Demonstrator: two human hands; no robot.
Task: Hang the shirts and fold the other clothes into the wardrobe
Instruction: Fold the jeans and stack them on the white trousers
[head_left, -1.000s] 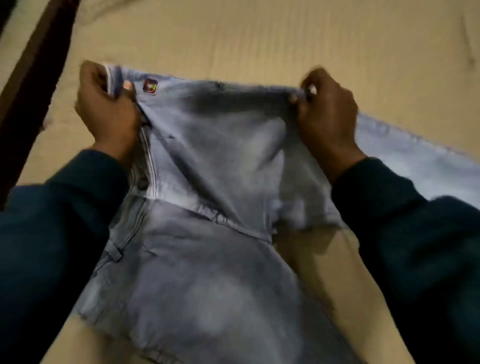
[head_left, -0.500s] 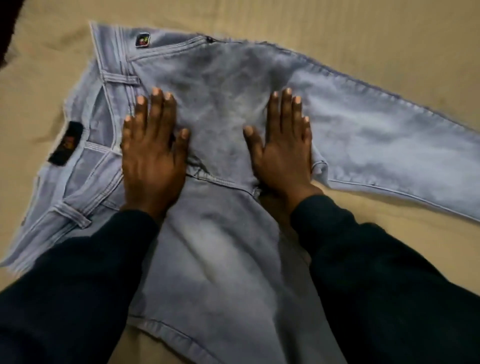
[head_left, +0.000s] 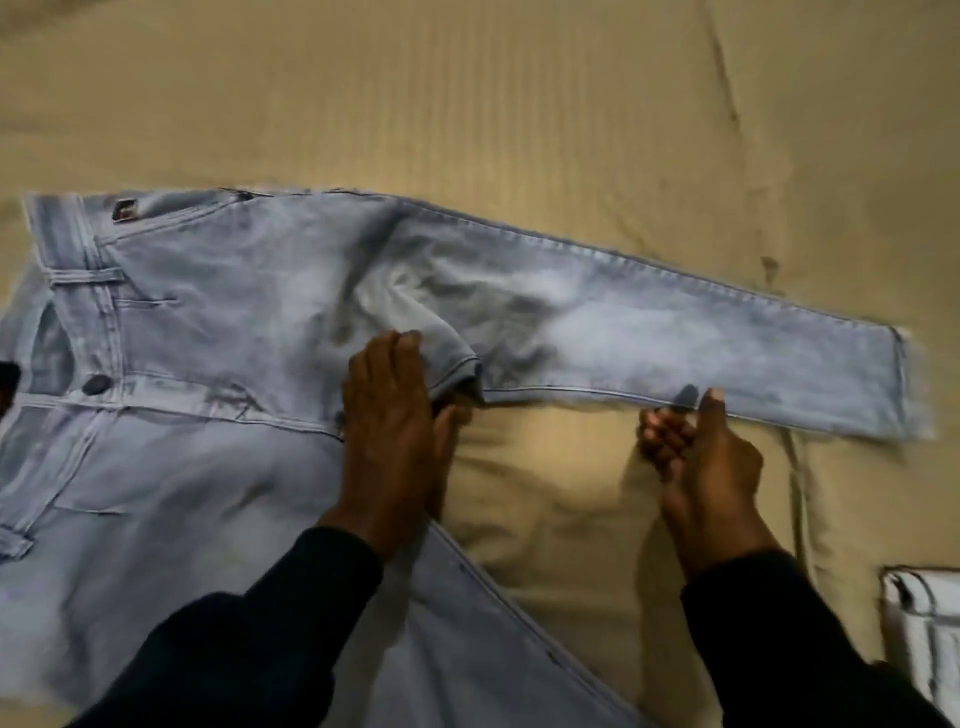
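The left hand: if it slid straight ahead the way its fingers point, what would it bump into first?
The left hand lies flat at the crotch of the jeans, fingers pointing away from the person. Going straight on, it would likely meet the bunched fold of denim just past its fingertips.

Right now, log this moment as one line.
stage: folding jeans | left hand: flat at crotch | right hand: pinching leg's lower edge | surface: tan bedsheet

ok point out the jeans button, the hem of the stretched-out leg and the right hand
jeans button (head_left: 97, 384): head view, on the dark round button at the waistband.
leg hem (head_left: 901, 382): head view, on the stitched cuff edge of the far leg.
right hand (head_left: 701, 457): head view, on the middle of the hand.
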